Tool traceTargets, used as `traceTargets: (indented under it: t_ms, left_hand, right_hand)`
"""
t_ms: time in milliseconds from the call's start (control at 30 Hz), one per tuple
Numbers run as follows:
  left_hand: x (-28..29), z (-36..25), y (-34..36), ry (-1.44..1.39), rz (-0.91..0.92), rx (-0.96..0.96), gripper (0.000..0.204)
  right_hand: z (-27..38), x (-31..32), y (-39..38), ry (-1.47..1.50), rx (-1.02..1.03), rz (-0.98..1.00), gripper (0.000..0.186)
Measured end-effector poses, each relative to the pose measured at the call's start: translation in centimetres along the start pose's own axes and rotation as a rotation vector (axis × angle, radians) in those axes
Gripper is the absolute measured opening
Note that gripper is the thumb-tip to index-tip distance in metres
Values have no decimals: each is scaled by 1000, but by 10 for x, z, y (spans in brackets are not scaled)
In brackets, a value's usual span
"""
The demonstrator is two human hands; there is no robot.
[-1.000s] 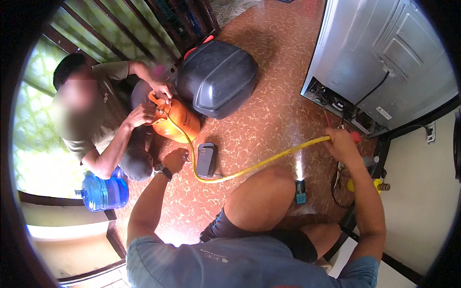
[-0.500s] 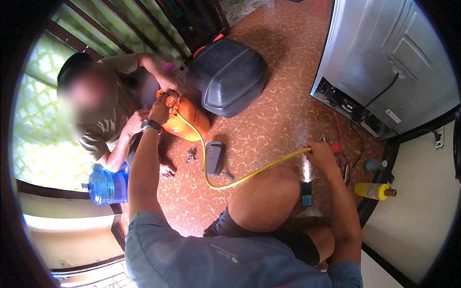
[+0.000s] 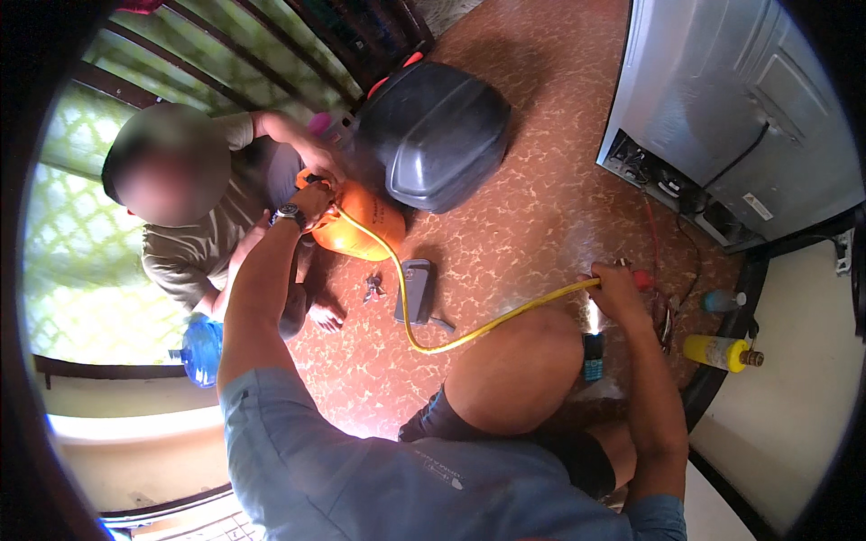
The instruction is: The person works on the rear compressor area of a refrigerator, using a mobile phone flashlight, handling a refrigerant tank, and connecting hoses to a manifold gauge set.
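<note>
An orange gas cylinder [image 3: 359, 236] lies tilted on the floor at the left. My left hand [image 3: 314, 204], with a watch at its wrist, is closed at the valve on its top; the fingertips are partly hidden. Close beside it is a co-worker's hand [image 3: 327, 166]. From the cylinder's top a yellow hose [image 3: 406, 311] sags to the floor, passes my bent knee and rises to the right. My right hand [image 3: 615, 290] is closed around its far end; what the hose meets there is partly hidden.
A black case [image 3: 442, 135] stands behind the cylinder. On the floor lie a phone [image 3: 415, 290], keys [image 3: 373, 288] and a lit flashlight [image 3: 593, 356]. Right: an appliance with an open lower back [image 3: 722, 108], a yellow canister [image 3: 717, 352]. Left: a blue water jug [image 3: 200, 350].
The view has shifted slightly, so most floor things appear further right. My left hand has turned a little at the cylinder's top, and the co-worker has leaned. My right hand keeps hold of the hose.
</note>
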State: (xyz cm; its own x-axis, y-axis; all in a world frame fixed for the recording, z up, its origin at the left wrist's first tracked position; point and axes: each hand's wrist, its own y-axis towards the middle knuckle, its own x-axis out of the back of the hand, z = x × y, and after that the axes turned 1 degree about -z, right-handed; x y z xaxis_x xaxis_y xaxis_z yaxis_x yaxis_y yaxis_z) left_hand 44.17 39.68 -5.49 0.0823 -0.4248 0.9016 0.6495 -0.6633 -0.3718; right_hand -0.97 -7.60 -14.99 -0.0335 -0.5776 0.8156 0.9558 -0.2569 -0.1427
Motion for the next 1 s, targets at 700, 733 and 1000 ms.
traceTargets:
  t_ms: [700,733,1000]
  left_hand:
    - [28,-7,1,86,104,-7,21]
    - [20,1,0,87,24,-26,20]
    - [-22,30,25,-62,-185,-309,21]
  right_hand:
    - [-1,-4,7,43,-11,25,20]
    - [0,-7,8,47,7,17,20]
    - [1,-9,2,65,-9,58,23]
